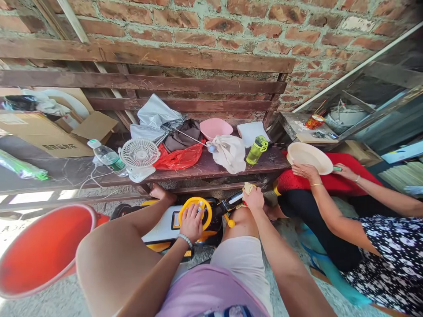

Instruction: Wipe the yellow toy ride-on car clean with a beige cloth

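A yellow and black ride-on toy digger [157, 231] with a white seat stands between my legs. My left hand [192, 223] is closed over its yellow steering wheel [208, 210], fingers reaching across the hub. In my right hand [254, 199], a pale yellow cloth [247, 188] is pinched against the far end of the toy's black arm [232, 201]. A yellow-knobbed lever [230, 222] sticks up between the wheel and my right knee. My right palm and the cloth's underside are hidden.
A long wooden bench [211, 169] holds a white fan [140, 154], water bottle [110, 158], red bag [181, 156], pink bowl [216, 127], white cloth [229, 154] and green bottle [257, 150]. A red tub [46, 251] stands left. At right, a seated person holds a cream basin [310, 158].
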Available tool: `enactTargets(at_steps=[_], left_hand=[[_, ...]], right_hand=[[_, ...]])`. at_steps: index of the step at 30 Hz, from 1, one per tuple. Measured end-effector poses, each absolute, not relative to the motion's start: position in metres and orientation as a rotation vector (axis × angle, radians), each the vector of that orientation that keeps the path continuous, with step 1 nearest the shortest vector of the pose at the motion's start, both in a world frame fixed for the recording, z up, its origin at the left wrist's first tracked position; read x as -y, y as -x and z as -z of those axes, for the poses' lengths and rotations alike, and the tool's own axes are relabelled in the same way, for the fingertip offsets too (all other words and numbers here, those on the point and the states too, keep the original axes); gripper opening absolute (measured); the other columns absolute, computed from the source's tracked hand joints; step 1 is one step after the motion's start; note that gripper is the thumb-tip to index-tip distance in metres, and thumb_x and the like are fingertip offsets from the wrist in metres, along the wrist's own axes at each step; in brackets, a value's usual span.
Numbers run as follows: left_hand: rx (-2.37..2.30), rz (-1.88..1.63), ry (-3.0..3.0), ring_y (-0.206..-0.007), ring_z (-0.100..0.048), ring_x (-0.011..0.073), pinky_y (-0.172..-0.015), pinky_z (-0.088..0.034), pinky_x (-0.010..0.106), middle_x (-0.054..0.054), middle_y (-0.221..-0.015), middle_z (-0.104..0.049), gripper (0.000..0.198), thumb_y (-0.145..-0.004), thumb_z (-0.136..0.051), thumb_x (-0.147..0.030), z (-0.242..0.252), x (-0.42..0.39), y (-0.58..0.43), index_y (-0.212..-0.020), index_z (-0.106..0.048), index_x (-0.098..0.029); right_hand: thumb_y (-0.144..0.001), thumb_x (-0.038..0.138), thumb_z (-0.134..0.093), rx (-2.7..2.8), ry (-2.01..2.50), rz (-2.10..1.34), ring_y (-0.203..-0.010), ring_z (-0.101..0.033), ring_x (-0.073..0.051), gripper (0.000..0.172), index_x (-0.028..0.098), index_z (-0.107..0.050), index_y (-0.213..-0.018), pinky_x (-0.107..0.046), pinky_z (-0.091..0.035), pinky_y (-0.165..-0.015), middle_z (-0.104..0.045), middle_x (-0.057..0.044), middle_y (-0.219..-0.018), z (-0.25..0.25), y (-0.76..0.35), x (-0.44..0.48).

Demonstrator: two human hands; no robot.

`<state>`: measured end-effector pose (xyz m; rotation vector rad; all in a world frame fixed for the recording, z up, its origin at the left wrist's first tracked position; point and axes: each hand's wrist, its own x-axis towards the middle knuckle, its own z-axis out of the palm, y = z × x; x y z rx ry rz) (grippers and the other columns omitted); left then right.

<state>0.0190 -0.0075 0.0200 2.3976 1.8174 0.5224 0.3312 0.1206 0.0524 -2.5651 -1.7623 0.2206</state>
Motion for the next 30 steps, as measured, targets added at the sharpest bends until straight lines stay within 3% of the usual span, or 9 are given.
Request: enactTargets(at_steps=[8, 13, 23, 30], left_hand=[[-1.82, -0.525, -2.395, -0.148, -0.048, 0.0358, -0.123, -0.036, 0.055, 0.011, -0.156, -0.058, 0.05, -0.087, -0.054, -0.015, -0.019, 0.007, -0.019, -0.134, -0.071, -0.021], [-1.816, -0.523, -2.403, -0.149, -0.047, 0.0354, -0.123, -0.036, 0.055, 0.011, -0.157, -0.057, 0.051, -0.087, -0.054, -0.015, -0.021, 0.008, -0.019, -0.135, -0.07, -0.022], [-1.803, -0.501, -2.396, -0.15, -0.046, 0.0346, -0.124, -0.035, 0.054, 0.011, -0.159, -0.055, 0.053, -0.087, -0.053, -0.014, -0.019, 0.009, -0.017, -0.137, -0.069, -0.022], [-1.81, -0.514, -2.383, -0.148, -0.048, 0.0361, -0.123, -0.035, 0.055, 0.011, -0.157, -0.057, 0.051, -0.086, -0.056, -0.015, -0.023, 0.008, -0.019, -0.135, -0.07, -0.022]], right_hand=[[-0.101, 0.044, -0.055, 1.898, 2.368, -0.327, -0.113, -0.063, -0.028, 0.04, 0.018, -0.062, -0.13, -0.035, -0.05, -0.096, -0.06, -0.016, -0.127, -0.049, -0.283, -0.076], [-0.101, 0.052, -0.055, 1.907, 2.298, -0.336, -0.113, -0.063, -0.027, 0.048, 0.018, -0.062, -0.134, -0.035, -0.05, -0.099, -0.061, -0.014, -0.126, -0.047, -0.293, -0.076], [-0.101, 0.062, -0.051, 1.635, 2.561, -0.271, -0.117, -0.063, -0.029, 0.062, 0.014, -0.057, -0.14, -0.035, -0.051, -0.094, -0.059, -0.017, -0.13, -0.05, -0.321, -0.115], [-0.101, 0.056, -0.052, 1.59, 2.6, -0.239, -0.117, -0.063, -0.031, 0.056, 0.014, -0.058, -0.139, -0.038, -0.051, -0.094, -0.058, -0.02, -0.13, -0.051, -0.32, -0.12]])
